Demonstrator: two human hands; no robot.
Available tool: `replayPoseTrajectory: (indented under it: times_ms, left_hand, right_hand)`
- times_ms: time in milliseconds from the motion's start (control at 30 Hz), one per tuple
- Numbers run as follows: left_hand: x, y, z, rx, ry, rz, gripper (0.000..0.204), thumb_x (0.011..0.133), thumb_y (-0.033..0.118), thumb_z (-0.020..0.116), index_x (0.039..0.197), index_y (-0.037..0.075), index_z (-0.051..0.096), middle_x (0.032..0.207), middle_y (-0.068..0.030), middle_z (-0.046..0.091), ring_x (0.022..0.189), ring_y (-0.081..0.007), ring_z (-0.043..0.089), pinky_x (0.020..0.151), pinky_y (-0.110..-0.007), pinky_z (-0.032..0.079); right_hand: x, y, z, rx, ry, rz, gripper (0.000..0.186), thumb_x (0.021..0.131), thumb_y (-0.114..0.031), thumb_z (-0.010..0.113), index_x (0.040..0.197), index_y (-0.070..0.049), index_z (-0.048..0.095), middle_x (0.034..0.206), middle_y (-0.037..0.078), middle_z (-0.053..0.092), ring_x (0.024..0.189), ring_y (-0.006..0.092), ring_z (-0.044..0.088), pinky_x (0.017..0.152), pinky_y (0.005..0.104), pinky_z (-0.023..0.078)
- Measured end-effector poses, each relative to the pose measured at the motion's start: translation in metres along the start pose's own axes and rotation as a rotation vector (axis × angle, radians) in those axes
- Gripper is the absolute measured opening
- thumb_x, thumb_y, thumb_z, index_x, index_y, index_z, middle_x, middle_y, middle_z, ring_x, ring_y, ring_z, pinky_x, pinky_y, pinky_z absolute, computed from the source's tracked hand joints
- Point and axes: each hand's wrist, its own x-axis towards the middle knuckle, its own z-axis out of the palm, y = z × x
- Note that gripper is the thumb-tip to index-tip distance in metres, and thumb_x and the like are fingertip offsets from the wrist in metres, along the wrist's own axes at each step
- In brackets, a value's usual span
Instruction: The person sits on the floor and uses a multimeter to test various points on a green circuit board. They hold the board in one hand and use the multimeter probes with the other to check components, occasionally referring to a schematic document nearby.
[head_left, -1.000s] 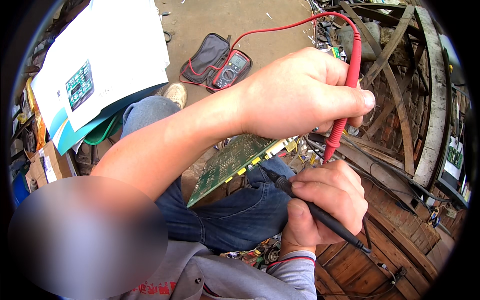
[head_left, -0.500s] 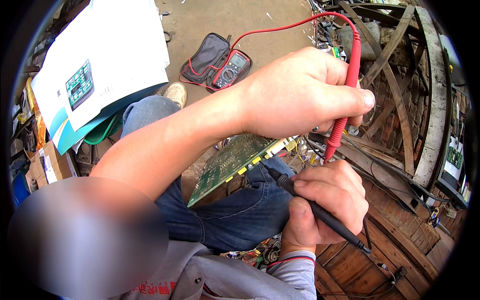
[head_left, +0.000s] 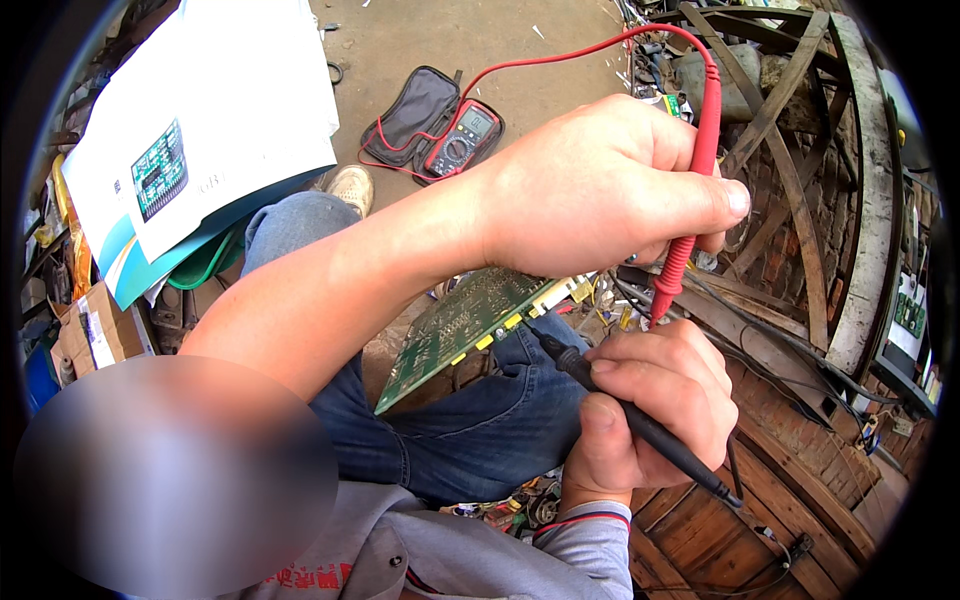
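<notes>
Probing step, I'm judging: I'm working a meter lead against a circuit board. My left grip (head_left: 600, 185) is closing around a long red plastic test probe (head_left: 708, 130), its tip hiding behind my other hand. My right grip (head_left: 675, 405) is pinching a slim black plastic test probe (head_left: 650, 432), pointing it at the board's edge; can't tell if the tip is touching. The flat green printed circuit board (head_left: 440, 335) is sitting tilted above my blue denim jeans (head_left: 460, 450), its yellow rectangular parts (head_left: 484, 341) facing the black tip, its far end running behind my left wrist. The red-and-black handheld multimeter (head_left: 458, 150) is lying in its dark fabric pouch (head_left: 412, 108) on the floor.

Next move is probably calling for a steady black tip on one contact, with the red tip placed too, then a look at the display.

Versus the first frame: right grip and black probe are sitting very slightly further right; left grip, red probe and board are looking basically unchanged.
</notes>
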Motion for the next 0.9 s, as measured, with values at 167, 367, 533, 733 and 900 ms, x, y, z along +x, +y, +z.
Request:
replayPoseTrajectory:
  times_ms: [167,367,533,733,900]
  left_hand:
    - [0.0003,-0.0018,-0.0009,0.0,-0.004,0.007,0.031,0.088,0.027,0.058,0.073,0.0,0.062,0.055,0.0001,0.052,0.05,-0.0064,0.046,0.047,-0.024,0.036]
    - [-0.0005,0.0,0.0001,-0.003,-0.005,0.001,0.032,0.089,0.028,0.058,0.074,0.0,0.063,0.056,0.0002,0.052,0.05,-0.0062,0.045,0.047,-0.024,0.036]
    - [0.0002,-0.0008,-0.0003,0.001,-0.006,0.005,0.032,0.089,0.028,0.058,0.074,0.0,0.063,0.056,-0.0001,0.052,0.05,-0.0064,0.046,0.047,-0.024,0.037]
    - [-0.0005,0.0001,-0.0005,0.009,-0.002,-0.005,0.032,0.089,0.028,0.058,0.075,-0.001,0.063,0.056,-0.0004,0.052,0.051,-0.0069,0.047,0.047,-0.024,0.037]
    - [-0.0002,-0.0006,-0.0005,0.01,-0.002,0.002,0.032,0.089,0.028,0.058,0.075,-0.001,0.063,0.056,-0.0004,0.052,0.051,-0.007,0.046,0.047,-0.025,0.038]
  right_hand:
    - [-0.0007,-0.0001,0.0006,0.008,0.017,0.0,0.023,0.068,-0.004,0.074,0.087,0.001,0.063,0.078,0.012,0.065,0.06,0.023,0.06,0.053,0.03,0.048]
    - [0.0,-0.0001,0.0001,-0.004,0.008,0.0,0.023,0.068,-0.004,0.074,0.088,0.001,0.062,0.078,0.012,0.065,0.06,0.0231,0.06,0.053,0.0302,0.048]
    - [-0.0008,0.0009,-0.0003,-0.004,0.014,-0.009,0.024,0.069,-0.004,0.074,0.089,0.001,0.062,0.079,0.013,0.065,0.059,0.0232,0.059,0.053,0.0302,0.048]
    - [0.0005,0.0013,-0.0011,-0.013,0.0,-0.008,0.024,0.069,-0.003,0.074,0.089,0.001,0.061,0.08,0.013,0.065,0.059,0.0228,0.059,0.053,0.0297,0.048]
    - [-0.0009,0.0022,-0.0013,-0.011,0.013,-0.016,0.024,0.07,-0.003,0.073,0.09,0.001,0.061,0.08,0.013,0.065,0.059,0.0227,0.059,0.053,0.0296,0.048]
